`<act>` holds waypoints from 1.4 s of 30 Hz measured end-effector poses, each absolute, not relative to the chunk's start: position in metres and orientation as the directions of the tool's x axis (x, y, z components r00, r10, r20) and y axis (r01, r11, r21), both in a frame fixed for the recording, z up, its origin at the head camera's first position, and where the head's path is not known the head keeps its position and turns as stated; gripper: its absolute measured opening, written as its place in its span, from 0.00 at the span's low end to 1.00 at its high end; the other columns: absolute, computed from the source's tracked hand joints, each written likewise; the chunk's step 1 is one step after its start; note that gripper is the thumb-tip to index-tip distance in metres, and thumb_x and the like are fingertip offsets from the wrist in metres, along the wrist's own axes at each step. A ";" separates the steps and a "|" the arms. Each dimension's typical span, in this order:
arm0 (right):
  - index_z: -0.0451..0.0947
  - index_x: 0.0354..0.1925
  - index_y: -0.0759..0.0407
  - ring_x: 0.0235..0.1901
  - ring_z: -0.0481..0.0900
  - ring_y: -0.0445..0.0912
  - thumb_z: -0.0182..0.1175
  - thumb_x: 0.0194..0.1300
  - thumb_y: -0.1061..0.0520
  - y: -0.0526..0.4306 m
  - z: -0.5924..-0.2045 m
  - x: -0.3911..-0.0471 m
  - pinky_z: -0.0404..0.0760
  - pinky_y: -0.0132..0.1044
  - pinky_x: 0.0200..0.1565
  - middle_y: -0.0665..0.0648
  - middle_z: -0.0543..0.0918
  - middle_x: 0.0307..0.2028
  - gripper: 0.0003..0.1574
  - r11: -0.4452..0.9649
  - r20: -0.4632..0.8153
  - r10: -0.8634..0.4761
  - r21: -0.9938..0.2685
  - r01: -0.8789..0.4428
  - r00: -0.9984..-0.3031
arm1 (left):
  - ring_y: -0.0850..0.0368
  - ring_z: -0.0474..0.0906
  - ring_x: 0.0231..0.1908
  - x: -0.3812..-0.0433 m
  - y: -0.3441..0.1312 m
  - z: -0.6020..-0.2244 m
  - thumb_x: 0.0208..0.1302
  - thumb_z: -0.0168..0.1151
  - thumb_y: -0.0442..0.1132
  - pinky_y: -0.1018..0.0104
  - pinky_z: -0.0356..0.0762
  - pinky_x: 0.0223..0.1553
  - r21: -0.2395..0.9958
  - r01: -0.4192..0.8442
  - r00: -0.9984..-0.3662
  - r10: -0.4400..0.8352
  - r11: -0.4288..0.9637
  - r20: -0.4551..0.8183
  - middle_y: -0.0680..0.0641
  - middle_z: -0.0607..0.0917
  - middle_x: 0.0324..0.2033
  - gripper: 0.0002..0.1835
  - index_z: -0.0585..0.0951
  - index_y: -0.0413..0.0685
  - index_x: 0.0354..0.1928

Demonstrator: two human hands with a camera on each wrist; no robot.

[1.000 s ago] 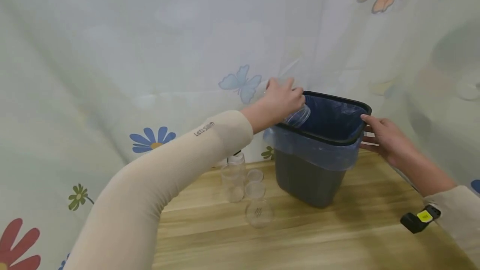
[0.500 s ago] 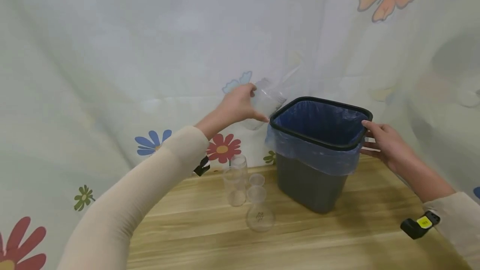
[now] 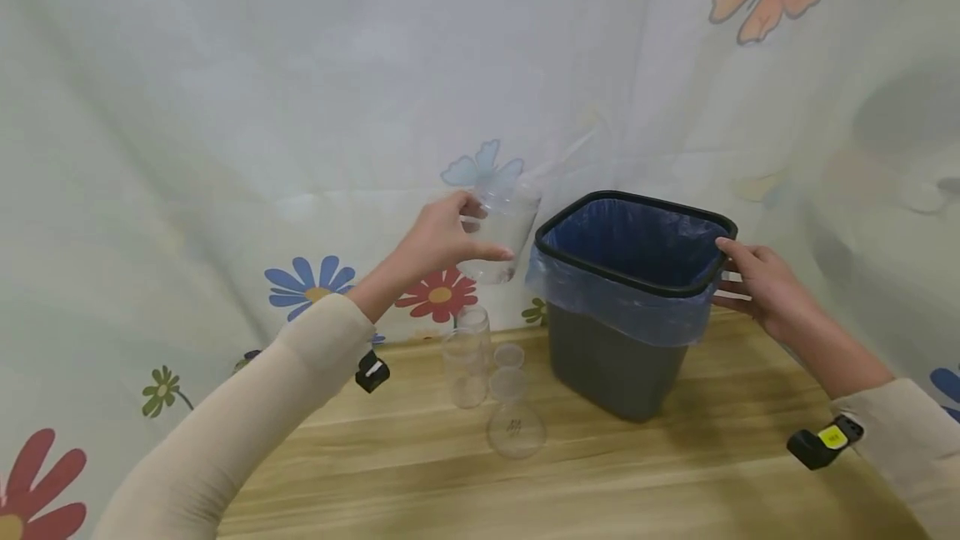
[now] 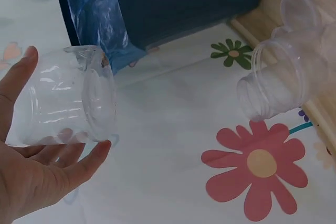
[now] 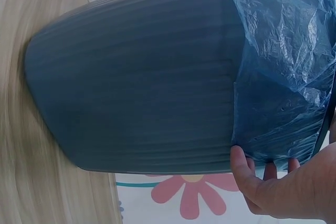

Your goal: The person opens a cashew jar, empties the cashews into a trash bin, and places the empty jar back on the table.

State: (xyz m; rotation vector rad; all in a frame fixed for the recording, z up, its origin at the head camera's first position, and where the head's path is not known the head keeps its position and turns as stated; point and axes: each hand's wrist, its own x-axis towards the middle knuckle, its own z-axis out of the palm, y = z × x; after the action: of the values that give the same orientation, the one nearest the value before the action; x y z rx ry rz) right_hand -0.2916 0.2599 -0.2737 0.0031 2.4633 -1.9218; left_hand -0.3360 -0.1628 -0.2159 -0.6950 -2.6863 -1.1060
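Observation:
Just left of a grey trash bin (image 3: 615, 365), my left hand (image 3: 438, 233) holds a clear plastic jar (image 3: 504, 227) in the air between thumb and fingers. The jar leans slightly, and in the left wrist view its clear wall (image 4: 58, 95) shows, with a small dark spot near its base. My right hand (image 3: 765, 283) grips the bin's right side, thumb on the black rim (image 3: 622, 277) and fingers against the outside. A blue bin liner (image 3: 637, 319) lines the bin and folds over its rim; the right wrist view shows the liner (image 5: 283, 45) near my fingertips.
Two clear jars (image 3: 465, 377) stand on the wooden table (image 3: 420, 482) left of the bin, one behind the other. Beside them lie two small clear discs (image 3: 507, 384) and a larger clear lid (image 3: 517, 432). A flowered curtain (image 3: 300, 107) hangs close behind.
My left hand has drawn the jar out from over the bin opening, to the left. The jar has turned from tipped toward the bin to nearly upright. My right hand stays on the bin.

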 end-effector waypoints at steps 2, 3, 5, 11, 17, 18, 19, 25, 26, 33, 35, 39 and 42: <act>0.41 0.77 0.73 0.39 0.80 0.29 0.39 0.80 0.35 0.261 -0.273 -0.291 0.85 0.33 0.46 0.69 0.54 0.72 0.51 0.239 -0.015 -0.005 -0.971 0.013 -1.000 | 0.47 0.78 0.62 -0.331 -0.163 -0.219 0.46 0.83 0.56 0.53 0.81 0.56 0.642 0.474 -0.879 0.365 0.603 0.306 0.44 0.81 0.58 0.43 0.74 0.43 0.60; 0.41 0.77 0.72 0.39 0.80 0.30 0.39 0.79 0.35 0.261 -0.273 -0.291 0.85 0.33 0.46 0.68 0.55 0.72 0.51 0.235 -0.014 -0.004 -0.972 0.013 -1.000 | 0.46 0.77 0.62 -0.328 -0.164 -0.220 0.46 0.83 0.55 0.53 0.80 0.57 0.650 0.474 -0.879 0.368 0.594 0.304 0.44 0.81 0.58 0.43 0.74 0.43 0.60; 0.45 0.76 0.70 0.38 0.81 0.30 0.41 0.79 0.35 0.262 -0.272 -0.291 0.85 0.33 0.46 0.67 0.59 0.69 0.49 0.220 -0.013 0.002 -0.976 0.013 -1.000 | 0.46 0.77 0.62 -0.324 -0.164 -0.222 0.46 0.83 0.55 0.52 0.79 0.58 0.657 0.474 -0.878 0.374 0.586 0.300 0.44 0.81 0.58 0.42 0.74 0.44 0.60; 0.58 0.67 0.63 0.39 0.82 0.32 0.43 0.78 0.35 0.262 -0.273 -0.292 0.85 0.34 0.45 0.59 0.65 0.62 0.38 0.207 -0.014 -0.001 -0.978 0.014 -1.000 | 0.46 0.78 0.61 -0.314 -0.168 -0.231 0.46 0.83 0.56 0.51 0.78 0.59 0.665 0.470 -0.879 0.376 0.581 0.293 0.43 0.81 0.59 0.43 0.74 0.44 0.60; 0.51 0.74 0.69 0.40 0.80 0.31 0.41 0.79 0.34 0.258 -0.273 -0.293 0.84 0.33 0.47 0.64 0.61 0.68 0.47 0.233 -0.017 -0.008 -0.972 0.014 -1.000 | 0.46 0.78 0.61 -0.307 -0.173 -0.240 0.46 0.84 0.55 0.51 0.79 0.59 0.697 0.457 -0.884 0.369 0.552 0.287 0.45 0.81 0.58 0.41 0.74 0.46 0.58; 0.48 0.75 0.70 0.40 0.80 0.31 0.40 0.79 0.34 0.258 -0.272 -0.293 0.84 0.33 0.47 0.66 0.59 0.70 0.49 0.237 -0.017 -0.009 -0.971 0.015 -1.000 | 0.47 0.78 0.60 -0.306 -0.175 -0.242 0.46 0.84 0.55 0.51 0.79 0.59 0.698 0.457 -0.885 0.366 0.552 0.289 0.45 0.81 0.57 0.41 0.74 0.46 0.58; 0.46 0.76 0.71 0.41 0.79 0.31 0.40 0.79 0.34 0.258 -0.272 -0.293 0.84 0.33 0.47 0.68 0.57 0.71 0.50 0.238 -0.019 -0.007 -0.971 0.016 -1.000 | 0.47 0.79 0.60 -0.305 -0.176 -0.243 0.45 0.84 0.55 0.51 0.79 0.58 0.697 0.457 -0.884 0.365 0.553 0.291 0.45 0.81 0.57 0.41 0.74 0.46 0.58; 0.48 0.76 0.68 0.40 0.80 0.31 0.41 0.79 0.34 0.259 -0.272 -0.293 0.84 0.32 0.46 0.65 0.60 0.69 0.48 0.221 -0.018 -0.002 -0.975 0.017 -1.000 | 0.49 0.80 0.56 -0.299 -0.183 -0.251 0.45 0.84 0.56 0.54 0.82 0.52 0.677 0.462 -0.884 0.361 0.573 0.298 0.46 0.82 0.55 0.41 0.75 0.47 0.58; 0.49 0.75 0.68 0.40 0.81 0.31 0.41 0.79 0.34 0.260 -0.272 -0.293 0.84 0.32 0.46 0.63 0.61 0.67 0.47 0.219 -0.016 -0.001 -0.976 0.015 -1.000 | 0.49 0.80 0.55 -0.297 -0.184 -0.252 0.45 0.83 0.56 0.55 0.84 0.49 0.681 0.461 -0.884 0.362 0.569 0.295 0.46 0.82 0.54 0.41 0.75 0.48 0.58; 0.47 0.76 0.69 0.38 0.82 0.31 0.42 0.79 0.35 0.261 -0.270 -0.294 0.85 0.32 0.44 0.60 0.64 0.64 0.48 0.212 -0.018 0.008 -0.977 0.019 -1.000 | 0.50 0.81 0.53 -0.291 -0.192 -0.264 0.45 0.84 0.55 0.54 0.81 0.52 0.694 0.460 -0.884 0.362 0.553 0.297 0.48 0.83 0.50 0.42 0.74 0.47 0.60; 0.44 0.77 0.70 0.38 0.81 0.31 0.42 0.79 0.35 0.261 -0.270 -0.294 0.85 0.32 0.44 0.61 0.63 0.65 0.50 0.209 -0.018 0.008 -0.978 0.019 -1.000 | 0.48 0.80 0.56 -0.290 -0.194 -0.267 0.45 0.84 0.55 0.52 0.80 0.54 0.693 0.458 -0.886 0.355 0.557 0.299 0.47 0.84 0.52 0.42 0.75 0.47 0.59; 0.47 0.76 0.69 0.38 0.82 0.31 0.43 0.78 0.34 0.263 -0.270 -0.292 0.85 0.32 0.45 0.61 0.63 0.65 0.49 0.202 -0.018 0.011 -0.979 0.020 -1.000 | 0.47 0.80 0.58 -0.288 -0.197 -0.273 0.45 0.84 0.55 0.50 0.80 0.55 0.681 0.463 -0.884 0.353 0.568 0.306 0.46 0.84 0.53 0.42 0.75 0.47 0.60; 0.52 0.73 0.66 0.39 0.82 0.32 0.44 0.78 0.34 0.264 -0.270 -0.291 0.85 0.33 0.45 0.60 0.64 0.63 0.45 0.196 -0.019 0.010 -0.980 0.021 -1.000 | 0.48 0.81 0.56 -0.286 -0.198 -0.276 0.45 0.84 0.54 0.51 0.81 0.54 0.685 0.470 -0.880 0.357 0.557 0.313 0.47 0.84 0.52 0.41 0.76 0.48 0.60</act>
State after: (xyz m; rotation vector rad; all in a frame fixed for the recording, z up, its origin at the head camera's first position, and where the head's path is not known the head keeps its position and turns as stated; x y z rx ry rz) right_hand -0.2913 0.2635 -0.2699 0.0313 2.4229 -1.9859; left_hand -0.2863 -0.1984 -0.2765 -0.7076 -2.6482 -1.2281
